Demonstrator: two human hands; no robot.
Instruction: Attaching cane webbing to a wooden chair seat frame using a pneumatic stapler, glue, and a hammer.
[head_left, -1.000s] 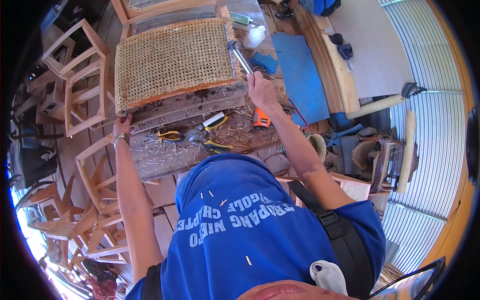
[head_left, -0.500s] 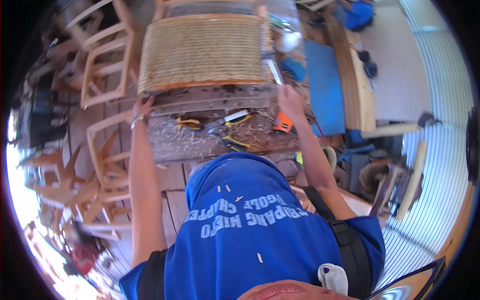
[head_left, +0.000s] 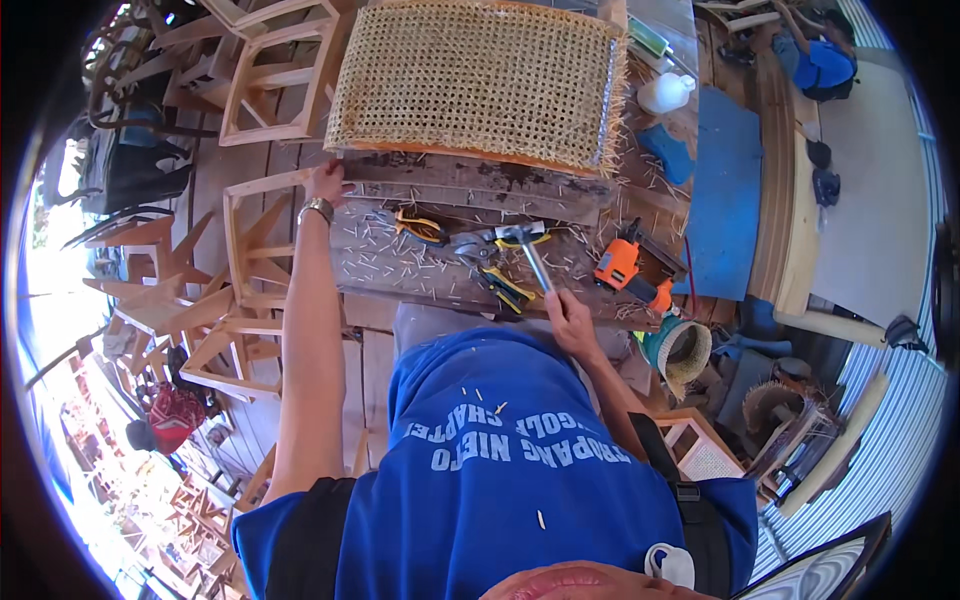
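The right hand [head_left: 568,318] grips a hammer [head_left: 527,247] just below the woven cane seat [head_left: 480,80]; the left hand [head_left: 327,185] presses flat at that seat's lower left corner on the surface [head_left: 400,270].

Bright daylight scene, strongest glare at the left edge of the frame where the ground is washed out white, colours vivid in the centre, strong fisheye bending toward the rim, black corners, mostly sharp focus, slight softness at the lower edge.
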